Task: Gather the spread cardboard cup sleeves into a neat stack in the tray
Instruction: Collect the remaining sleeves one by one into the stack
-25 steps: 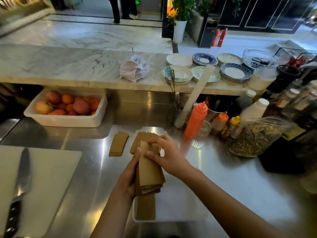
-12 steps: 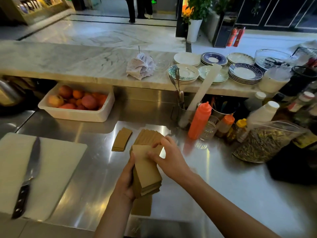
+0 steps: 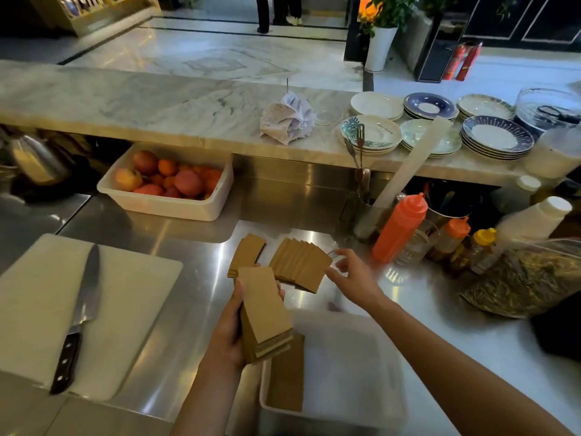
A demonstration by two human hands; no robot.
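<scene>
At the centre of the frame we see the left hand (image 3: 231, 335) gripping a thick stack of sleeves (image 3: 265, 316), thumb along its left edge and fingertips just showing past the right edge near the top, so the hand is pressed shut around the bundle; the stack tilts up and away, its lower end hanging over the left rim of the white tray (image 3: 361, 366) in the lower middle of the frame. Inside the tray, against its left wall, lies one flat brown sleeve (image 3: 287, 385), partly covered at its top by the held stack. Just above and right of centre, the right hand (image 3: 355, 278) reaches with fingers spread and loosely curled, the thumb tip touching or nearly touching the right edge of a fanned row of sleeves (image 3: 300, 262) lying overlapped on the steel counter (image 3: 176, 309); we cannot tell whether it has any purchase on them yet. A smaller pile of sleeves (image 3: 246, 254) sits just left of the fanned row, its near end hidden behind the top of the held stack. At the left of the frame a knife (image 3: 78, 316) lies on a white cutting board (image 3: 132, 309), blade pointing up the frame. An orange squeeze bottle (image 3: 399, 228) stands to the upper right of the reaching hand, and a white bin of fruit (image 3: 169, 184) sits in the upper left-centre under the marble ledge (image 3: 157, 102).
</scene>
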